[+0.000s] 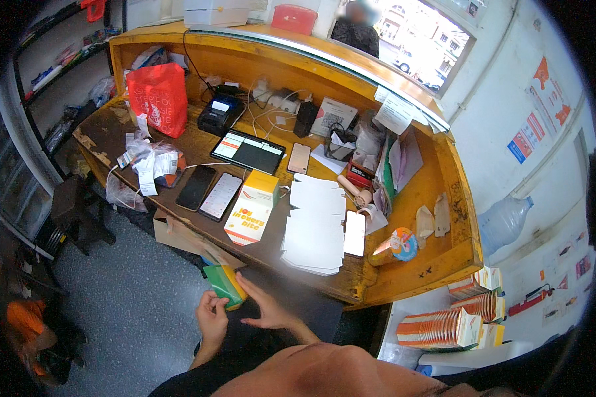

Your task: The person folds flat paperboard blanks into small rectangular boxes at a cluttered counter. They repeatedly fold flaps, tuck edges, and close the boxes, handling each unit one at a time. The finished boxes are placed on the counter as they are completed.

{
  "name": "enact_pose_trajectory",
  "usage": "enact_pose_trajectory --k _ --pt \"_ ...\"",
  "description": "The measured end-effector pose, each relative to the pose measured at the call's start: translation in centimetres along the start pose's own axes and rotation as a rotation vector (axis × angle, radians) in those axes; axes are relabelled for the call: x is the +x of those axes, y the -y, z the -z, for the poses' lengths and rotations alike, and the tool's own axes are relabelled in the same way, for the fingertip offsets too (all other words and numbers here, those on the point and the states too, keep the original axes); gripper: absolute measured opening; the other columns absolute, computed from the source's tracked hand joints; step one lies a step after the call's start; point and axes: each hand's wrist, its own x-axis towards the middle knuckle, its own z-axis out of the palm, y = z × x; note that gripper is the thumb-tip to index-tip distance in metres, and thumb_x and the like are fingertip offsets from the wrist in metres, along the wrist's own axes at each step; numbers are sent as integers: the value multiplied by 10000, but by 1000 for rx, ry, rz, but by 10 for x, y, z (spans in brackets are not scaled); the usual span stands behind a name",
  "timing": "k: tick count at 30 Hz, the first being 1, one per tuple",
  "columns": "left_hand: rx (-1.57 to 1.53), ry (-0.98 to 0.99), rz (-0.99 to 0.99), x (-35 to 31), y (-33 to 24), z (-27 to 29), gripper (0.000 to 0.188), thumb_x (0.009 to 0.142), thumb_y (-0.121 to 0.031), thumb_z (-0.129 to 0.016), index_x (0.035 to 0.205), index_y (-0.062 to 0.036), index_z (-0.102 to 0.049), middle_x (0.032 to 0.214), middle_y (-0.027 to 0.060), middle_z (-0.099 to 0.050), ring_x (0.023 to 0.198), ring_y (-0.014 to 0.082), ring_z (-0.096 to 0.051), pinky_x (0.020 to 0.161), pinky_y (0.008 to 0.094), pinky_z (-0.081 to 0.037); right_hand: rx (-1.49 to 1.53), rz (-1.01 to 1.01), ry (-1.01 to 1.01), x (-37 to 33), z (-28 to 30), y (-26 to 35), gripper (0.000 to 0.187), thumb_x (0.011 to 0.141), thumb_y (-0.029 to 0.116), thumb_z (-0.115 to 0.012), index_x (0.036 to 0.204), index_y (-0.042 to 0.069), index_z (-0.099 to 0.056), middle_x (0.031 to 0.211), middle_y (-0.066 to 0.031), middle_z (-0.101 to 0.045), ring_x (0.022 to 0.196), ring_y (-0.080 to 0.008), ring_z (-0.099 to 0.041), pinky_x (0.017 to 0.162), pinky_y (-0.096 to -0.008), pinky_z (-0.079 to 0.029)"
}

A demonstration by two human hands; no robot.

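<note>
Evidently central: one folded piece of green-and-yellow thin card (224,287), carton-like, tilted, held off the bench just in front of its near edge, above the person's lap. Small detail of its flaps: cannot be told.

Left hand (212,321): fingers curled, pinching the lower-left edge of the piece. Right hand (269,309): fingers extended, thumb apart, not gripping; fingertips appear to rest along the yellow side.

Handling note, by judgement: the left pinch is best kept light but steady, near the edge, so the panels do not crush; the right fingers would do well to press evenly along the crease line, working from one end to the other, with the corners square. Main risk: a skewed fold or a dented panel.

Nearby, on the brown-topped, yellow-sided wooden bench (139,157): one white, orange and yellow printed carton (253,208), lying at an angle; to its right, one stack of flat white card sheets (314,221); to its left, one white-screened phone (220,196) and one dark-screened black phone (196,187).

Farther: one black-framed tablet (249,151); one upright bright-red bag (157,99).
</note>
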Motion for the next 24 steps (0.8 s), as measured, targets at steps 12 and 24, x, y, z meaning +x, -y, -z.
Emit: enact_pose_trajectory --k 12,24 --pt "974 508 -383 7 -10 -2 150 848 -219 -693 956 -132 -637 702 92 -674 652 310 -672 578 431 -521 -17 -495 -330 25 8 22 455 983 265 -545 1372 46 -459 1069 -251 -676 976 -356 -690 825 -450 -542" --pt "698 275 -265 1 -21 -26 424 796 -234 -739 1153 -85 -567 1192 110 -581 1048 320 -614 795 407 -529 -67 -484 -356 13 -7 16 278 964 177 -546 1176 22 -637 777 -264 -650 716 -384 -683 627 -442 -517"
